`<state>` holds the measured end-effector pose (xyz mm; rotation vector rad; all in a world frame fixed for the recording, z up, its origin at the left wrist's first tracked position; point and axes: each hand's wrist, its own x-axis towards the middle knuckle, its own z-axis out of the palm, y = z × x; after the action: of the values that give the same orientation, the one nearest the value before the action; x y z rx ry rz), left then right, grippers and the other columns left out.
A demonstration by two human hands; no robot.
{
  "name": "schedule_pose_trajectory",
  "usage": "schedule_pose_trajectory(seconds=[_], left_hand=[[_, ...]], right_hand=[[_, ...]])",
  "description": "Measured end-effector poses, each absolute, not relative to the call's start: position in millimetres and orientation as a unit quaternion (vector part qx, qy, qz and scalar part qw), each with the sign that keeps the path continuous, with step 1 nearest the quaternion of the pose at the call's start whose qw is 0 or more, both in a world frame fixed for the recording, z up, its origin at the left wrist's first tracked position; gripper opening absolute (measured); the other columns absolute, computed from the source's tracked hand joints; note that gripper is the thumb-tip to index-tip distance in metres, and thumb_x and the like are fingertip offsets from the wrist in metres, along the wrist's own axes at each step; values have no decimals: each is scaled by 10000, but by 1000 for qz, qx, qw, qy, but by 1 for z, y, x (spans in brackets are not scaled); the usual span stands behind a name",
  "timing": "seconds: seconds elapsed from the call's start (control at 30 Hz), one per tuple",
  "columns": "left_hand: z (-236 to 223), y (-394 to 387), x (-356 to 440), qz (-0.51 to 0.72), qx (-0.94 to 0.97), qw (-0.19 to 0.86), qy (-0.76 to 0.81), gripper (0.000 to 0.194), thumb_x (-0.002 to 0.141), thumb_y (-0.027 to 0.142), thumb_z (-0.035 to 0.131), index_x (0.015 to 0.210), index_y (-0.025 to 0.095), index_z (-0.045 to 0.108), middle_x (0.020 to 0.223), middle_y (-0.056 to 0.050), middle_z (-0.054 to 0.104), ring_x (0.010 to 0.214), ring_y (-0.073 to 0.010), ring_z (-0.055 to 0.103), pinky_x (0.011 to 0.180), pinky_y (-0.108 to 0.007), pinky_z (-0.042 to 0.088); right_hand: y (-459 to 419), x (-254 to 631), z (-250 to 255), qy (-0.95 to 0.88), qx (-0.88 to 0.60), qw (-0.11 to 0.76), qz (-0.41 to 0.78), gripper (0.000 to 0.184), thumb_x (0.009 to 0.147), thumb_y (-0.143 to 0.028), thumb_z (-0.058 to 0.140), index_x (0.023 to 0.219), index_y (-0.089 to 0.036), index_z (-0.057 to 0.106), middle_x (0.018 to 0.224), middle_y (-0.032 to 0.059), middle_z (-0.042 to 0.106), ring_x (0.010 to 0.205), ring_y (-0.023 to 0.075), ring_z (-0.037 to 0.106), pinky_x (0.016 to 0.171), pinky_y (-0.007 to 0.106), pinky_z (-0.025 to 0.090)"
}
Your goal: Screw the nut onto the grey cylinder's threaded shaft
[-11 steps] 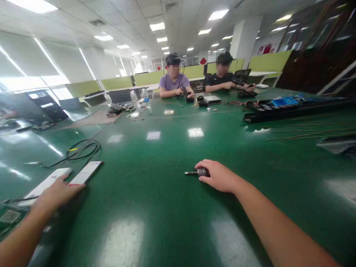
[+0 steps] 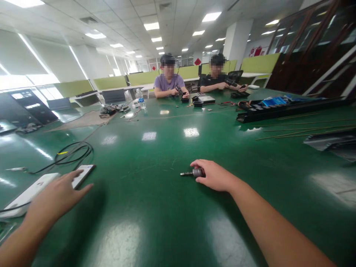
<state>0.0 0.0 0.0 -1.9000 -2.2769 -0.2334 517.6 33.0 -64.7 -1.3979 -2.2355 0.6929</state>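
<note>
My right hand (image 2: 213, 175) lies on the green tabletop, thumb and fingers closed round a dark metal cylinder with a thin ridged shaft (image 2: 194, 172). The shaft points left; the rear end is hidden in my palm, and I cannot make out its exact kind. Over on the left, my left hand (image 2: 59, 193) is spread open with nothing in it. It hovers over the gap between a phone-like flat slab with a white face (image 2: 85, 173) and a white box (image 2: 33, 193), partly covering both. A thin black cable runs across the box.
A coiled black cable (image 2: 75, 154) lies beyond my left hand. Across the green table (image 2: 155, 155) two people (image 2: 168, 81) hold dark tools. Long black trays (image 2: 256, 113) and thin rods (image 2: 289, 135) lie at right. A water bottle (image 2: 141, 100) stands near a pile of parts (image 2: 109, 109).
My left hand has lifted a little and moved right, its thumb spreading wider. My right hand keeps its hold on the cylinder. The whole view has shifted slightly.
</note>
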Motion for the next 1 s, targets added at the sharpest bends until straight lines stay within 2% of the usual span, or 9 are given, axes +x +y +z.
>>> schedule_pose_trajectory(seconds=[0.07,0.23,0.37,0.47,0.57,0.7,0.77,0.87,1.0], left_hand=[[2,4,59,-60,-699,21,-713,642,810,627,591,1289,199,599,1072,-86,705,960,-291,660,927,-421,482],[-17,20,211,-134,-828,-117,-531,469,841,441,622,1260,231,620,1085,-83,686,910,-259,653,866,-412,516],[-44,40,260,-164,-879,-196,-402,696,739,177,693,1399,265,490,1214,-66,639,1007,-218,627,943,-372,504],[-61,51,262,-248,-850,-278,-371,769,756,117,669,1456,275,391,1277,-67,599,964,-168,626,788,-286,541],[-71,56,260,-349,-792,-360,-347,673,800,228,725,1415,279,457,1282,-83,579,905,-156,623,662,-250,527],[-70,55,264,-350,-813,-345,-312,524,796,275,764,1295,312,606,1274,-61,585,970,-164,617,685,-228,526],[-69,53,266,-358,-819,-315,-318,481,805,250,751,1266,320,635,1247,-52,609,975,-162,622,654,-202,517],[-70,51,266,-368,-818,-299,-326,443,841,206,690,1269,310,634,1193,-47,643,915,-143,638,590,-176,506],[-72,48,265,-348,-833,-281,-326,489,854,171,645,1327,278,582,1079,-41,678,861,-136,638,647,-201,535]], right_hand=[[34,516,-64,-793,-510,205,262,537,711,-160,729,1231,-224,615,1086,62,668,904,196,621,774,287,461],[36,516,-58,-787,-516,195,276,418,681,-185,768,1091,-211,686,869,21,663,732,163,597,656,269,434],[39,512,-64,-791,-477,254,287,290,705,-143,740,983,-216,701,846,6,654,741,159,586,699,290,445],[42,504,-72,-708,-429,335,450,322,725,-125,717,1029,-191,635,918,21,671,818,163,634,765,304,489],[42,490,-77,-613,-344,392,593,385,700,-112,744,1021,-197,548,1008,29,683,975,177,658,895,338,488],[38,469,-79,-564,-311,433,630,380,714,-172,781,1011,-201,545,904,1,693,886,168,666,845,327,499],[37,463,-80,-545,-351,465,603,394,682,-209,825,1003,-188,597,961,23,700,887,172,658,833,320,497],[37,461,-81,-524,-399,466,591,446,608,-236,881,988,-169,657,938,35,709,841,175,657,812,323,499],[37,460,-81,-489,-397,464,622,481,547,-235,907,956,-151,669,865,38,731,807,186,679,822,342,508]])
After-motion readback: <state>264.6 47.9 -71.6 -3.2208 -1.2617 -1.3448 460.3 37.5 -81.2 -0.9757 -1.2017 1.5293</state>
